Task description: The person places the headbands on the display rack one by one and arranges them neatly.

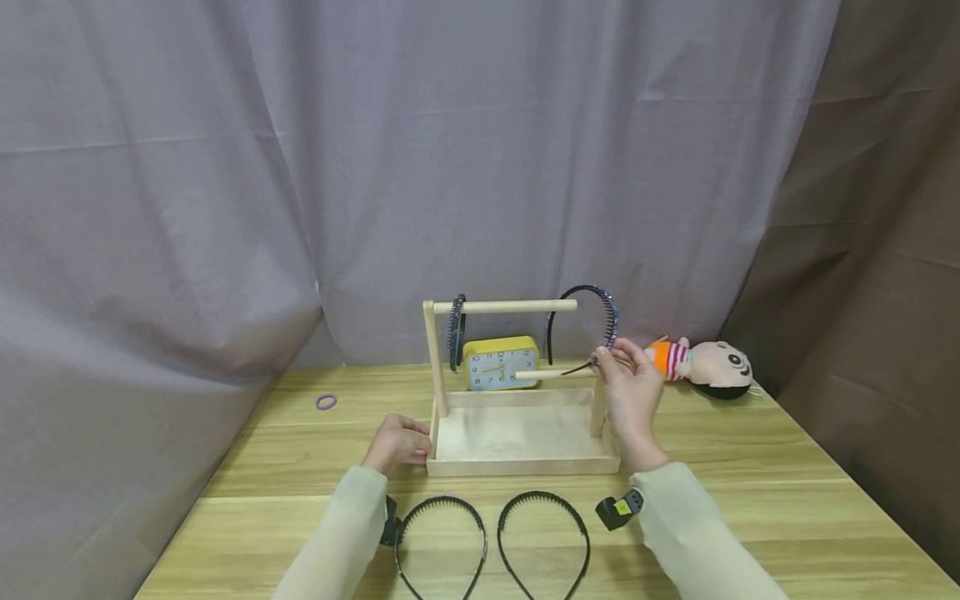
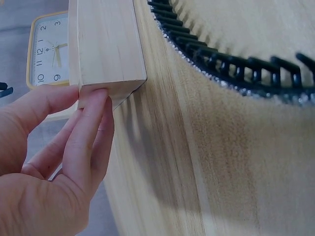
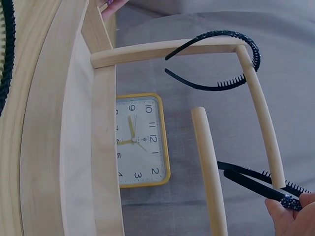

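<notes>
- Head view. The wooden rack (image 1: 522,468) stands on the table (image 1: 750,483); it is the landmark for all places below.
- Left hand (image 1: 397,442): at the rack's left end, touching the tray.
- Right hand (image 1: 633,396): above the rack's right end, thumb and fingers pinched together on a blue-studded headband (image 1: 613,321).
- That headband arches upright at the free right end of the rack's upper bar; whether the bar passes through it, cannot tell.
- Dark headband (image 1: 454,333): hangs on the upper bar, beside the rack's left post.
- Two further headbands, the left one (image 1: 442,499) and the right one (image 1: 542,495), lie side by side in front of the rack, apart.
- Yellow clock (image 1: 487,367): just behind the rack. Purple ring (image 1: 326,408): left of the rack. Doll (image 1: 716,364): lying right of the rack, face toward the camera. Grey curtain (image 1: 480,150): behind the rack.
- Left wrist view. Thumb and bent fingers are clamped on the end of the rack's tray. Part of a toothed headband with glittering trim shows in front of the rack.
- Right wrist view. Fingertips hold the studded part of the headband; its two arms lie close to the upper bar's end. The dark headband loops round the rack's far corner.
</notes>
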`<action>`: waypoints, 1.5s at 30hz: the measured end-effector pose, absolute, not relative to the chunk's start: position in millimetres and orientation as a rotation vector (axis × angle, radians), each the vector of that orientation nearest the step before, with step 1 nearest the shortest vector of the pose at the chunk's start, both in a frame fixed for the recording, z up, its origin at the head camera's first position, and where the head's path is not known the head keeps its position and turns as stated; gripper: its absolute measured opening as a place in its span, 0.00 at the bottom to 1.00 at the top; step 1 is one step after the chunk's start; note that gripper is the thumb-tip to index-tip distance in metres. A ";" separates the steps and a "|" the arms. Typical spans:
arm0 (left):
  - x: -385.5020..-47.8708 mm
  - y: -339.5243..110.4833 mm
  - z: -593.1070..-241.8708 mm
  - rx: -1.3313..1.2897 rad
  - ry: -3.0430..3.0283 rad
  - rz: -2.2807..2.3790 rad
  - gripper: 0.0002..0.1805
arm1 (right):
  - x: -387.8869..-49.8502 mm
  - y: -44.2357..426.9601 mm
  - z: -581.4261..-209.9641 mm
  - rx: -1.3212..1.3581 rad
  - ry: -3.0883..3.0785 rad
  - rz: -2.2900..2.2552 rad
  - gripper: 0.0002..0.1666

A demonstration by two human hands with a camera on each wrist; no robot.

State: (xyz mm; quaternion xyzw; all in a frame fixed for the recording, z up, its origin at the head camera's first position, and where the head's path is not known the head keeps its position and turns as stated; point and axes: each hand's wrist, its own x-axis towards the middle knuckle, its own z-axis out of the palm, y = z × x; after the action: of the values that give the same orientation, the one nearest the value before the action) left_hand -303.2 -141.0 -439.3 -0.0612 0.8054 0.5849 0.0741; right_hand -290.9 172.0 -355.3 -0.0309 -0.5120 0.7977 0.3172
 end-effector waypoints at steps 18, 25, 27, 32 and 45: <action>-302.1 -140.8 -440.0 -0.186 2.420 1.743 0.21 | -297.0 148.5 -360.3 -0.070 -1.453 2.085 0.11; -302.8 -141.8 -440.4 -0.179 2.414 1.748 0.19 | -299.7 139.8 -360.1 -0.057 -1.456 2.084 0.13; -302.9 -142.0 -440.9 -0.176 2.414 1.749 0.19 | -299.7 137.9 -360.2 -0.062 -1.476 2.075 0.13; -303.3 -141.6 -441.4 -0.173 2.419 1.746 0.20 | -300.3 134.0 -359.4 -0.067 -1.503 2.069 0.16; -304.1 -141.6 -439.0 -0.175 2.412 1.751 0.20 | -306.1 122.2 -357.5 -0.058 -1.548 2.032 0.17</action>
State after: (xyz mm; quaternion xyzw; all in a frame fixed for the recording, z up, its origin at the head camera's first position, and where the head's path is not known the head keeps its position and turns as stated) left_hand -304.1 -141.6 -439.0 -0.0584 0.8053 0.5847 0.0779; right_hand -306.1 122.2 -357.5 -0.0217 -0.5801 0.7612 0.2891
